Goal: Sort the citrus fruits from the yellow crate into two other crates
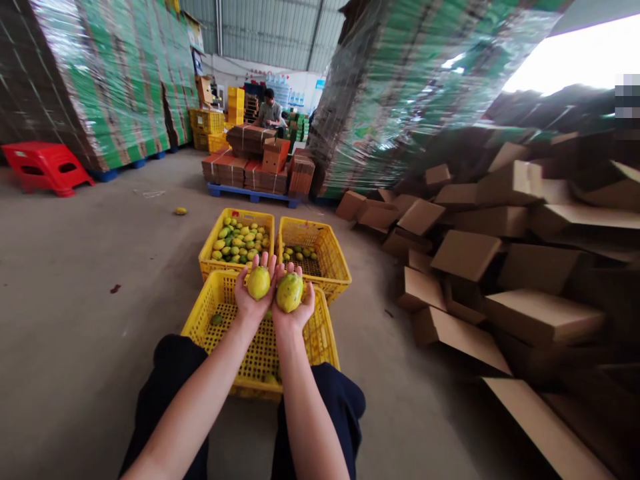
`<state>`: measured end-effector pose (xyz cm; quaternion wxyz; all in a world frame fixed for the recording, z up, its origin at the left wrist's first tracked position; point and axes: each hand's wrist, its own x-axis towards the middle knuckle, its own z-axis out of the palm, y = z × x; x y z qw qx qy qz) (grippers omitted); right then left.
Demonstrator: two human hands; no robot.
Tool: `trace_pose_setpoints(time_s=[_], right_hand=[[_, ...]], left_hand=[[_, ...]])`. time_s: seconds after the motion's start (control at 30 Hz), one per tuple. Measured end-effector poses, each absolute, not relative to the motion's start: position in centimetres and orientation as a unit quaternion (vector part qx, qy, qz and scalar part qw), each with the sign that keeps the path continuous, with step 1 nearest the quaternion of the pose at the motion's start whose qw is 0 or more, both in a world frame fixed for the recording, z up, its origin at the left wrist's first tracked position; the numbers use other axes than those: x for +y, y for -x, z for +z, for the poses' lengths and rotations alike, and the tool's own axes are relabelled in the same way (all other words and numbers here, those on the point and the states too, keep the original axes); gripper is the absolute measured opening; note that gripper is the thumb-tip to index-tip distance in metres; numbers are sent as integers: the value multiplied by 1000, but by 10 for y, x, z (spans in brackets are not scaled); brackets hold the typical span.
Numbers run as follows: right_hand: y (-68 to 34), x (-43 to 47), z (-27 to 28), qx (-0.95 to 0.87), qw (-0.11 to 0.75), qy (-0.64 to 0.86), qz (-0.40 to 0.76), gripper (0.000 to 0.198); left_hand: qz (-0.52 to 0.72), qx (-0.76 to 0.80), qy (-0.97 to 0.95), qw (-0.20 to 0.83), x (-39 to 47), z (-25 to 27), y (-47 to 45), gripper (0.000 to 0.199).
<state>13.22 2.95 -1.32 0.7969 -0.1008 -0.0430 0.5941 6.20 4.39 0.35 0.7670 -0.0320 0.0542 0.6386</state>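
Observation:
My left hand [256,303] is palm up, its fingers stretched forward beneath a smooth yellow-green oval fruit [259,283]. Beside it, my right hand [295,317] cradles a second yellow-green oval fruit [289,293], which has dark specks on its skin. Both hands are side by side above the near yellow plastic crate [197,313], where a green fruit [217,319] and a few others lie, partly hidden by my arms. Past my fingers, the far left yellow crate [203,257] is filled with many yellow and green fruits [240,240]. The far right crate [337,257] holds several fruits [300,253] at its back.
Loose cardboard boxes [465,257] are heaped along the right. One yellow fruit [180,211] lies on the floor, and a red stool [47,167] stands at left. Ahead, a blue pallet [255,195] carries flattened cartons; a person [270,110] is behind it. Wrapped stacks [125,80] rise on both sides.

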Motion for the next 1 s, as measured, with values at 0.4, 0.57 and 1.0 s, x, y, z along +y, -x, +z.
trace_pose_setpoints(time_s=[0.4,0.57,1.0], right_hand=[[-135,29,-13,-43,802,127,582,35],[-134,31,-12,-73,784,165,594,23],[-135,27,-11,-95,789,165,584,21]], left_hand=[[644,37,50,762,41,6,-69,24],[648,57,47,758,39,8,-69,26],[640,61,-56,764,35,7,-66,45]])
